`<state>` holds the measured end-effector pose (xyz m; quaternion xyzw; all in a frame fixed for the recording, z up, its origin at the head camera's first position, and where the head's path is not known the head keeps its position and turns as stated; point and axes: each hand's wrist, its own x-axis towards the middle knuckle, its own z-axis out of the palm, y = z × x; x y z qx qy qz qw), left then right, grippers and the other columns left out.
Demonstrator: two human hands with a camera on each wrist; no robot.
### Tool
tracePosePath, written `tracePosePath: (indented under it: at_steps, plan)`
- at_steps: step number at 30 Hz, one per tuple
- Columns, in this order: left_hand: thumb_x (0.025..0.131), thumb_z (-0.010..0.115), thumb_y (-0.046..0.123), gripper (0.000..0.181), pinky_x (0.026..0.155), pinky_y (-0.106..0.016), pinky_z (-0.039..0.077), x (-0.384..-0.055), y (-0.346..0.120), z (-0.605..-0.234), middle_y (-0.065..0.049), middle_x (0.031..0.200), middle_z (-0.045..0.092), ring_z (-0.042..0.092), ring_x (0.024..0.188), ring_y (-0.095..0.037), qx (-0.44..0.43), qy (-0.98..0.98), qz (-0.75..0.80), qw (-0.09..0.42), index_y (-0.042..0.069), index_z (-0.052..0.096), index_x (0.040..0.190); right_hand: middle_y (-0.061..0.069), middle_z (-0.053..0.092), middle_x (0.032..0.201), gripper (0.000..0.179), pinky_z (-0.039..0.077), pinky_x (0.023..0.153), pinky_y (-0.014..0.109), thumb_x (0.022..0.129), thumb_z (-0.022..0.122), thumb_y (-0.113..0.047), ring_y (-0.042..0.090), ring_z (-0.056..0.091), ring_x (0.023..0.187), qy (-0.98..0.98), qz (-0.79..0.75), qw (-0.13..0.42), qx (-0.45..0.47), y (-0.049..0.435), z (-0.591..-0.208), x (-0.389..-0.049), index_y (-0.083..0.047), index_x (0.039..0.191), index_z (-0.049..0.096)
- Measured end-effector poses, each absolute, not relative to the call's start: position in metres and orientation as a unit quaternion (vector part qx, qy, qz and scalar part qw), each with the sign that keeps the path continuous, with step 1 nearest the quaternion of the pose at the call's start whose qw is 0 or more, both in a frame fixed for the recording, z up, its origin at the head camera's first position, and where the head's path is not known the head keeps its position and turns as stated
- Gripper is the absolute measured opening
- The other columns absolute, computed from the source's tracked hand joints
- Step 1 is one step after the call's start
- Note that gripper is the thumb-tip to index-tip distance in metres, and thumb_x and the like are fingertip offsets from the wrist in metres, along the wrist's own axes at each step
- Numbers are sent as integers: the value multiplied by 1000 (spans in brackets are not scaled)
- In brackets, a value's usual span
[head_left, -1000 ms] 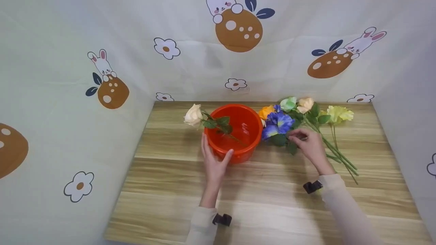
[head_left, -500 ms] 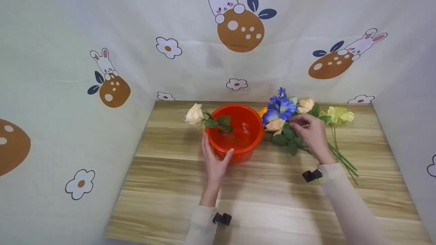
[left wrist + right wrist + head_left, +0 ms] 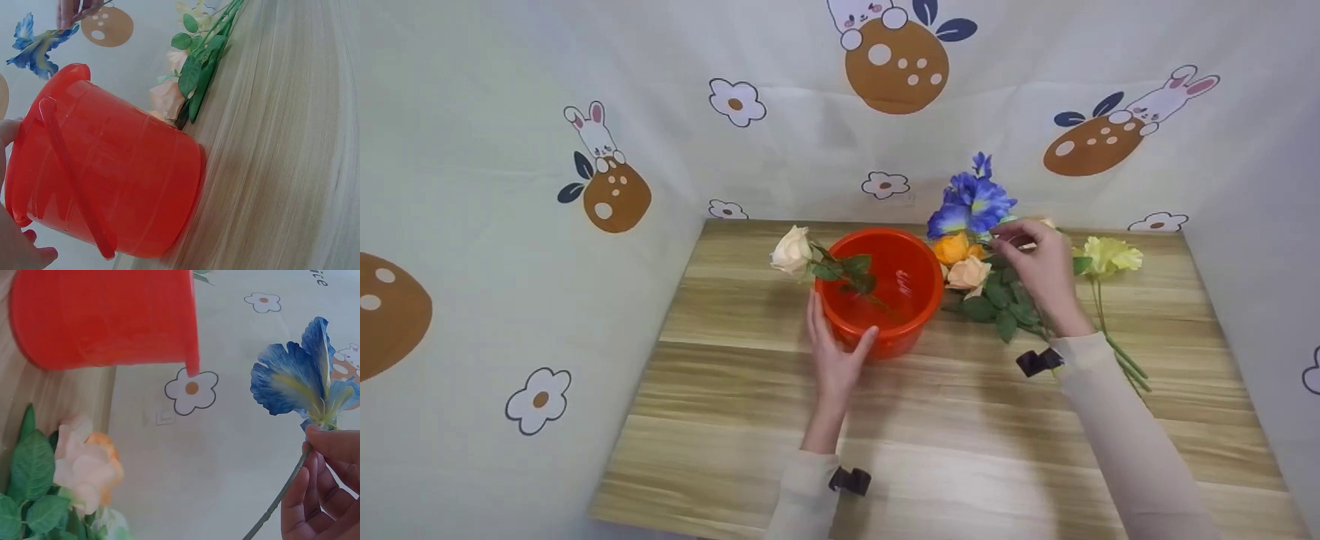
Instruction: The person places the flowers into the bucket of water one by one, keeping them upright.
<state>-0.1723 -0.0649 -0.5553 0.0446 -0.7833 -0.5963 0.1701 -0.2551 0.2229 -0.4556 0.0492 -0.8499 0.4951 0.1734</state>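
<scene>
My left hand [image 3: 837,366] holds the near left side of a red bucket [image 3: 911,330], thumb and fingers spread around its wall. Inside leans a cream rose [image 3: 792,250], its bloom hanging over the left rim. With thumb and fingers, my right hand [image 3: 1041,268] pinches the stem of a blue iris [image 3: 289,379] just below the bloom. The iris is raised behind and to the right of the bucket, above the other flowers. An orange rose [image 3: 952,248] and a peach rose [image 3: 968,274] lie under the right hand, partly hidden by it.
A yellow flower [image 3: 1106,256] lies at the right with its long stem. Green leaves [image 3: 997,300] spread beside the bucket. The wooden table [image 3: 720,405] ends at a printed cloth backdrop [image 3: 810,150]. The bucket's handle [image 3: 73,180] hangs along its side.
My right hand has lifted the blue iris up and away from the pile, uncovering the orange and peach roses. The left hand has stayed on the bucket.
</scene>
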Motion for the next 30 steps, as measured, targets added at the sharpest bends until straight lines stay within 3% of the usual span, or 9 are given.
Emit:
tracePosePath:
  at_steps: [7,13,30]
  plan:
    - [81,82,38,105,120,-52,32,-172,-66,-555,-11,166,17,22,152,-30,36,-784,-593,179,15,17,160,11,73,90,14,49,64,9,89,75,-13,-2,60,71,-838,507,195,60,213,-437,-265,-3,98,76]
    - [82,82,36,104,121,-50,32,-171,-65,-555,-5,167,16,22,152,-27,26,-781,-596,182,16,17,160,5,72,88,16,52,66,9,87,76,-15,-1,61,71,-828,518,203,69,203,-419,-271,-3,98,76]
    - [80,83,39,107,120,-48,33,-172,-66,-555,-7,167,16,23,152,-29,39,-780,-600,171,14,17,160,12,73,90,15,56,69,15,87,76,-13,4,64,72,-798,546,222,121,156,-379,-284,0,95,74]
